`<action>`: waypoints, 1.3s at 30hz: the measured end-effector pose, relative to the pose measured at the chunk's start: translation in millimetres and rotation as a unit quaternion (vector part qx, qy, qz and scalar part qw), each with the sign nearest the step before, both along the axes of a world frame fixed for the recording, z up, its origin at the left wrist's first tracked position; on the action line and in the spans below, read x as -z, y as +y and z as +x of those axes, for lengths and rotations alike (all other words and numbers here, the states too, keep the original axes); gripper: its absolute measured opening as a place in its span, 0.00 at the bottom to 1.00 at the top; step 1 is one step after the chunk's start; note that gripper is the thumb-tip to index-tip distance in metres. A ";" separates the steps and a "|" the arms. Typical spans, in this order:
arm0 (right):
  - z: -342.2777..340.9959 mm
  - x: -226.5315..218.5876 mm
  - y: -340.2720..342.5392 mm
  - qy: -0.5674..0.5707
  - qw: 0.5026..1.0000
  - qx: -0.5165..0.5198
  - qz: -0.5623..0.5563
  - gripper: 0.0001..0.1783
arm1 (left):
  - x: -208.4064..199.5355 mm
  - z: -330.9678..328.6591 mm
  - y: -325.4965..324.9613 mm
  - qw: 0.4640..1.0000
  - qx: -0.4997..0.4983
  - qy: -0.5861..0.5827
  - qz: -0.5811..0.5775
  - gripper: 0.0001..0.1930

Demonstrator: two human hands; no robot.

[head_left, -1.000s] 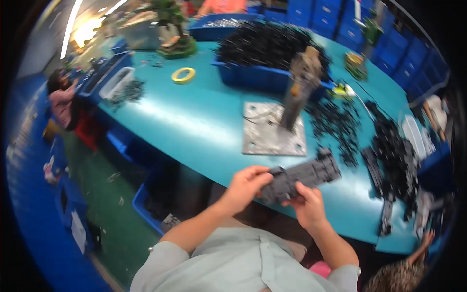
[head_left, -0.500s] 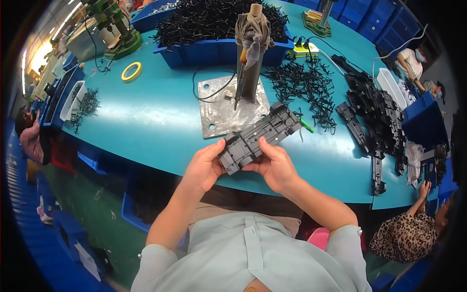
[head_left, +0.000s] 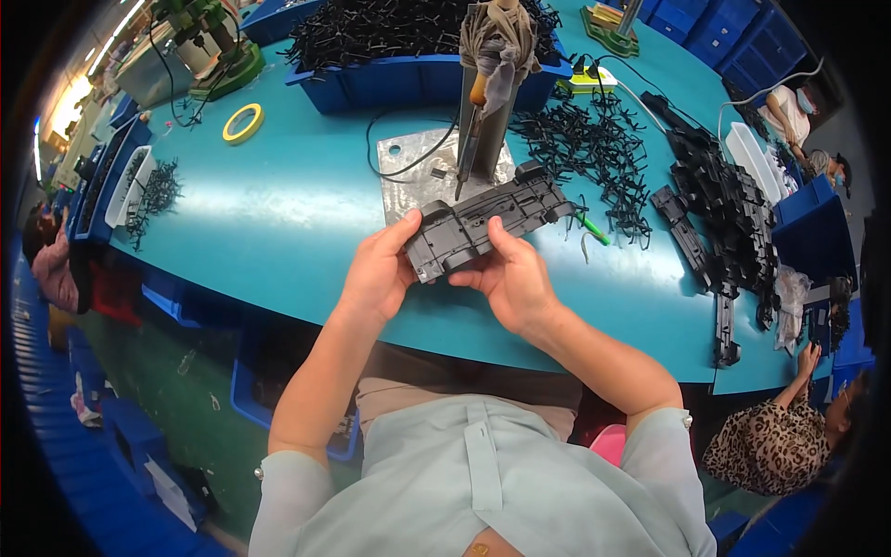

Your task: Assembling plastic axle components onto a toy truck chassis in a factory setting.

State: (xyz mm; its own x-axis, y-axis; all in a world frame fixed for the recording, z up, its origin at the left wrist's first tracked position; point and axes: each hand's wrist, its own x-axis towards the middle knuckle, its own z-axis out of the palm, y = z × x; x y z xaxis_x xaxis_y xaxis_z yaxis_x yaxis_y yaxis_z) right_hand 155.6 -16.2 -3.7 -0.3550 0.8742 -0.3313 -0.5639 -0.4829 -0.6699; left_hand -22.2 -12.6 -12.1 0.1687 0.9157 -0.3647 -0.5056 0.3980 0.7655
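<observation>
Between my two hands is a long black plastic toy-car chassis [head_left: 483, 223], tilted up toward the right, its moulded side facing me. My left hand [head_left: 382, 265] grips its left end, thumb on top. Its near edge is pinched by my right hand [head_left: 509, 277] around the middle, with the fingers partly hidden beneath. Just beyond the chassis rises a soldering iron [head_left: 471, 121] with an orange handle, tied with cloth to a metal post and pointing down. Its tip hangs over a square metal plate [head_left: 408, 158], close to the chassis's far edge.
A blue bin [head_left: 371, 91] heaped with small black branched parts stands at the back. More such parts [head_left: 594, 153] lie loose to its right, near a green pen-like tool [head_left: 592, 227]. Black chassis [head_left: 719, 204] are piled at right. Yellow tape [head_left: 243, 123] lies left. Co-workers sit around the table.
Both my hands have carried the chassis away from me and slightly left, nearer the soldering iron tip. Its grip looks the same. The whole view has shifted slightly.
</observation>
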 end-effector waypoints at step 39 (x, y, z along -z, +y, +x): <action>-2.9 2.3 7.3 0.002 0.992 -0.010 0.125 0.25 | -15.3 -2.1 18.0 0.997 -0.039 0.059 0.044 0.18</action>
